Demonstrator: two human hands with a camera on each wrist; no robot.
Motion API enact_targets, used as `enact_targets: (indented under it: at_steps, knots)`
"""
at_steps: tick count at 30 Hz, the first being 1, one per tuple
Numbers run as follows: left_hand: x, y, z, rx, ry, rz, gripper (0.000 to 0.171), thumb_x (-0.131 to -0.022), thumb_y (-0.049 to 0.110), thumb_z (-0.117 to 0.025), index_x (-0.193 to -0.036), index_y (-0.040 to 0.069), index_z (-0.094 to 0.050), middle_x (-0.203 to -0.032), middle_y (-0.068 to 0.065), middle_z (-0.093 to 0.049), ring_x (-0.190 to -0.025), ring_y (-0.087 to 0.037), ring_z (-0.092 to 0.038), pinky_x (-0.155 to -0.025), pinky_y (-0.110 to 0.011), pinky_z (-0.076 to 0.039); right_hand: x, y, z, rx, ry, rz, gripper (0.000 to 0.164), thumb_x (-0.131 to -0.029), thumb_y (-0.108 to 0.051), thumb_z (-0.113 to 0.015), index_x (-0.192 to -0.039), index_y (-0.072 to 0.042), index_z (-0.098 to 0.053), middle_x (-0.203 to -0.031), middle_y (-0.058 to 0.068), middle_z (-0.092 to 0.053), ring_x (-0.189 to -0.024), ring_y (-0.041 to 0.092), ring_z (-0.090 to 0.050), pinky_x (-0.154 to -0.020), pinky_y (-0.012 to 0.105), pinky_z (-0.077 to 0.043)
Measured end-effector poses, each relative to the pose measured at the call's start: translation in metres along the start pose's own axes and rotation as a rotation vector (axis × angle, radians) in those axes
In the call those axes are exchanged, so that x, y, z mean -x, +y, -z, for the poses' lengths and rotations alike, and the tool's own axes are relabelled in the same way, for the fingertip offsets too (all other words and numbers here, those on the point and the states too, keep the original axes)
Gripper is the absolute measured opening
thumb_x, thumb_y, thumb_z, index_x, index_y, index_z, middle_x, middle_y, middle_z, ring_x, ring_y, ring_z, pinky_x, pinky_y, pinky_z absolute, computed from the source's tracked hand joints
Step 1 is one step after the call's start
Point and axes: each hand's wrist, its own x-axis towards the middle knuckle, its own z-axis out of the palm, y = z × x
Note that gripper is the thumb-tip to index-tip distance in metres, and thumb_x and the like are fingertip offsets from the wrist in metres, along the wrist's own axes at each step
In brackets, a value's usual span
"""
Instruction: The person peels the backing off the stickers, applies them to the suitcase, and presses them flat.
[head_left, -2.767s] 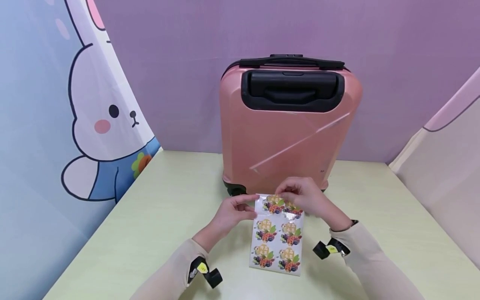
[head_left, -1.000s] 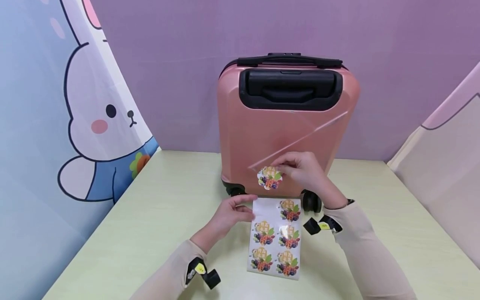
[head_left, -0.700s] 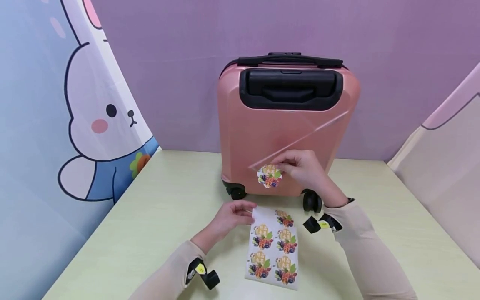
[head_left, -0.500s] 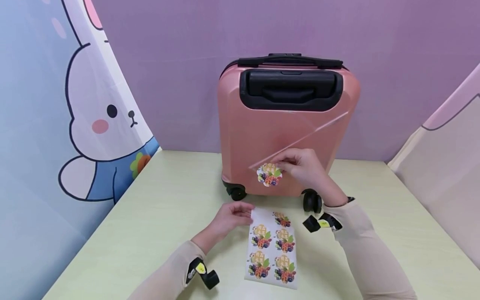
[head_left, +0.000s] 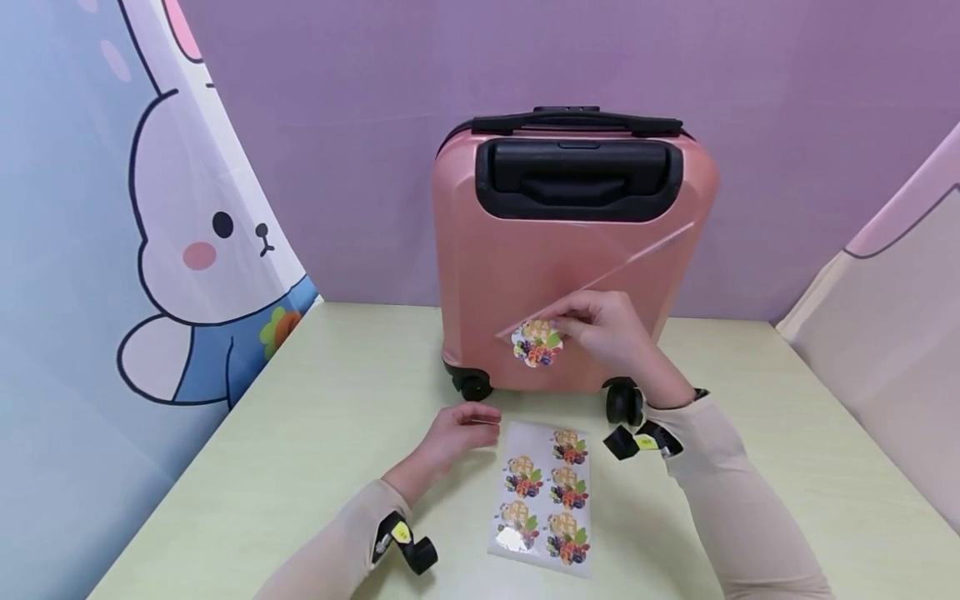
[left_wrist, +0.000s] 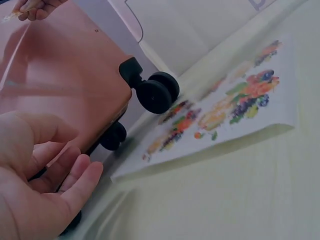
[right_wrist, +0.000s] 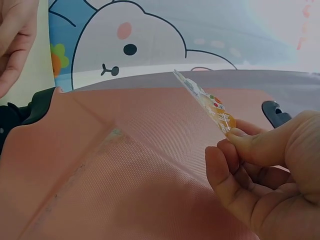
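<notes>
My right hand (head_left: 600, 327) pinches a round fruit-print sticker (head_left: 537, 343) by its upper right edge, in front of the lower face of a pink suitcase (head_left: 517, 267). Seen from the right wrist, the sticker (right_wrist: 206, 104) stands nearly edge-on between thumb and fingertips, apart from the shell. My left hand (head_left: 459, 435) has let its fingers relax just left of the sticker sheet (head_left: 536, 437), holding nothing. The sheet lies on the table with several fruit stickers on it and a bare spot at its upper left. In the left wrist view, a gap shows between the left hand (left_wrist: 45, 175) and the sheet (left_wrist: 280, 107).
The suitcase stands upright on black wheels (head_left: 624, 403) at the back of the pale table (head_left: 360, 358). Behind it hangs a purple backdrop (head_left: 337, 150). A rabbit-print cloth (head_left: 187, 208) borders the left side, a whitish one (head_left: 892, 333) the right.
My right hand has peeled a sticker off the sheet and raised it toward the suitcase. My left hand has drawn the sheet nearer and let go of it.
</notes>
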Motion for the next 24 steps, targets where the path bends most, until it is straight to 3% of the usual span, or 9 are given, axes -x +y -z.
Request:
enact_targets:
  at_steps: [4, 9, 15, 20, 24]
  knots:
    - [-0.002, 0.012, -0.005, 0.025, 0.003, -0.040, 0.031, -0.092, -0.004, -0.062, -0.119, -0.019, -0.057, -0.113, -0.031, -0.063, -0.090, -0.016, -0.067, -0.086, -0.038, -0.058, -0.001, -0.002, 0.002, 0.000, -0.004, 0.001, 0.013, -0.087, 0.007, -0.071, -0.093, -0.002, -0.079, -0.086, 0.009, -0.074, -0.066, 0.017, -0.064, -0.060, 0.022, -0.053]
    - [0.000, 0.039, -0.019, 0.088, 0.003, -0.140, 0.032, -0.096, 0.001, -0.061, -0.122, -0.016, -0.057, -0.110, -0.019, -0.069, -0.094, -0.018, -0.069, -0.088, -0.039, -0.057, -0.003, -0.005, 0.003, -0.017, -0.012, -0.004, 0.012, -0.087, 0.006, -0.071, -0.093, -0.001, -0.078, -0.087, 0.009, -0.074, -0.067, 0.018, -0.065, -0.061, 0.022, -0.054]
    - [-0.002, 0.066, -0.037, 0.223, 0.096, -0.266, 0.027, -0.096, 0.001, -0.061, -0.118, -0.013, -0.063, -0.103, -0.009, -0.073, -0.090, -0.020, -0.072, -0.084, -0.038, -0.058, -0.005, -0.008, 0.004, -0.025, -0.014, -0.003, 0.012, -0.087, 0.006, -0.071, -0.093, -0.002, -0.078, -0.087, 0.009, -0.074, -0.067, 0.018, -0.065, -0.060, 0.022, -0.053]
    - [-0.007, 0.078, -0.044, 0.308, 0.138, -0.323, 0.015, -0.094, -0.004, -0.062, -0.105, -0.003, -0.071, -0.092, -0.005, -0.073, -0.083, -0.018, -0.072, -0.080, -0.036, -0.060, -0.007, -0.009, 0.005, -0.021, -0.012, 0.000, 0.012, -0.087, 0.006, -0.071, -0.093, -0.001, -0.078, -0.088, 0.009, -0.075, -0.069, 0.018, -0.066, -0.061, 0.021, -0.054]
    - [-0.009, 0.084, -0.048, 0.347, 0.145, -0.339, 0.018, -0.093, -0.007, -0.061, -0.098, 0.005, -0.073, -0.089, -0.004, -0.073, -0.081, -0.016, -0.073, -0.077, -0.036, -0.060, -0.008, -0.012, 0.006, -0.009, -0.002, 0.003, 0.012, -0.086, 0.007, -0.072, -0.093, -0.001, -0.078, -0.088, 0.009, -0.074, -0.070, 0.018, -0.067, -0.061, 0.021, -0.054]
